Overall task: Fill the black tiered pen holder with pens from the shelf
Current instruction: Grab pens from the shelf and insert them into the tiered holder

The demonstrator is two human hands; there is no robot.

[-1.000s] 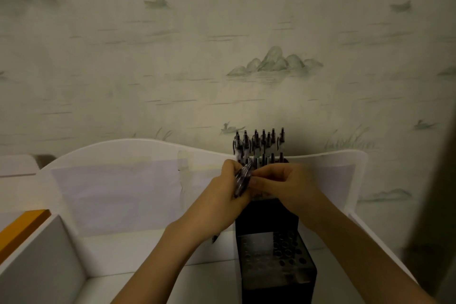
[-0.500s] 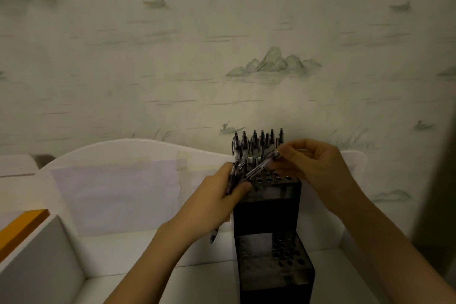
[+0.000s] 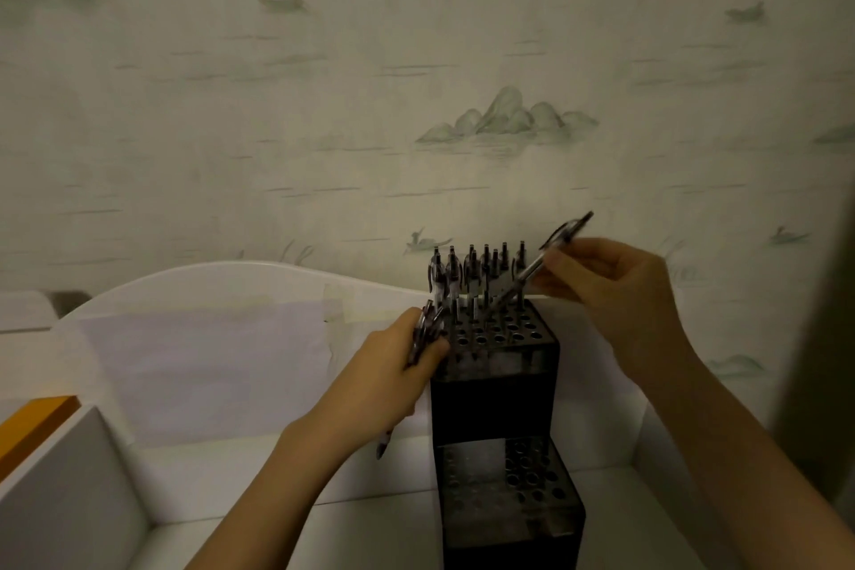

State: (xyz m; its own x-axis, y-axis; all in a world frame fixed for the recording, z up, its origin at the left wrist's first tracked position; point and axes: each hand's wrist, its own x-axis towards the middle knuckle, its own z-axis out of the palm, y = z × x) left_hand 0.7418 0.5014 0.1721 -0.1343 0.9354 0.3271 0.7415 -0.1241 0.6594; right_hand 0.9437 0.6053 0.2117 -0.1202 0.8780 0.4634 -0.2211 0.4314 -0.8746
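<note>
The black tiered pen holder (image 3: pixel 497 389) at the shelf's (image 3: pixel 287 486) back holds pens (image 3: pixel 472 271) only along its top tier's rear, most holes empty, while the right hand (image 3: pixel 615 292) pinches one pen (image 3: pixel 539 266) and the left hand (image 3: pixel 388 380) grips a bundle (image 3: pixel 428 329).

A white shelf (image 3: pixel 379 495) with a curved back panel carries the black holder (image 3: pixel 495 403), which stands just right of the left hand (image 3: pixel 384 380) and below the right hand (image 3: pixel 620 292). Far left of both hands an orange block (image 3: pixel 32 426) sits behind a white divider (image 3: pixel 69 491).
</note>
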